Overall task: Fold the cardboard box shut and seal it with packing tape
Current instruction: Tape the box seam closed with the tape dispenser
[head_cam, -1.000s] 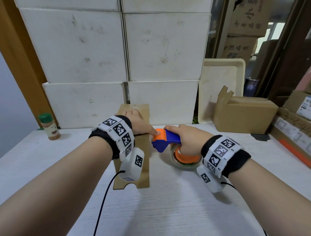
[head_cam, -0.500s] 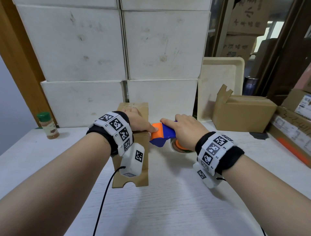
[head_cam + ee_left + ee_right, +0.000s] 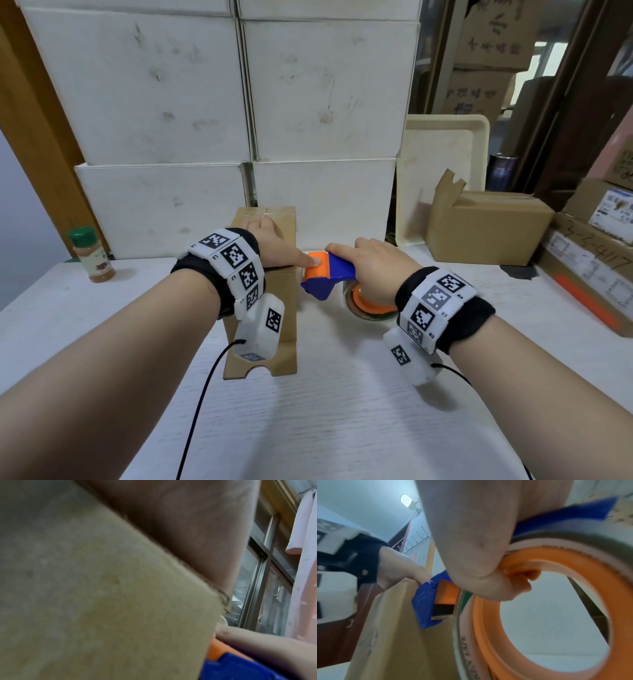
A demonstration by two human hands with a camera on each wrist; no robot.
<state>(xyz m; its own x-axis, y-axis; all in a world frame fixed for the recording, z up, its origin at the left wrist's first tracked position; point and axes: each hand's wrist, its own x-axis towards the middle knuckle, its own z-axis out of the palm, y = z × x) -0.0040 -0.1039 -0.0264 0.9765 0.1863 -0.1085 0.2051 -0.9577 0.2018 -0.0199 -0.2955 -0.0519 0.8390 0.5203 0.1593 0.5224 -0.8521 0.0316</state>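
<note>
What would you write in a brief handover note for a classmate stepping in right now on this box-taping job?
Left hand: rests on top of the cardboard box, thumb on the tape dispenser nose.
Right hand: grip round the dispenser, nose against the box's right side.
Box lies on the white table; its far end is already taped.
Left: the near flap still lies open and needs folding and taping.

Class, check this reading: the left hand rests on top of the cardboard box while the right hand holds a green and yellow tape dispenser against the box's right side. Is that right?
One detail is wrong. The tape dispenser is orange and blue, not green and yellow, as the head view shows. The rest stands: the left hand rests on the cardboard box, and the right hand holds the dispenser at its right side.
</note>
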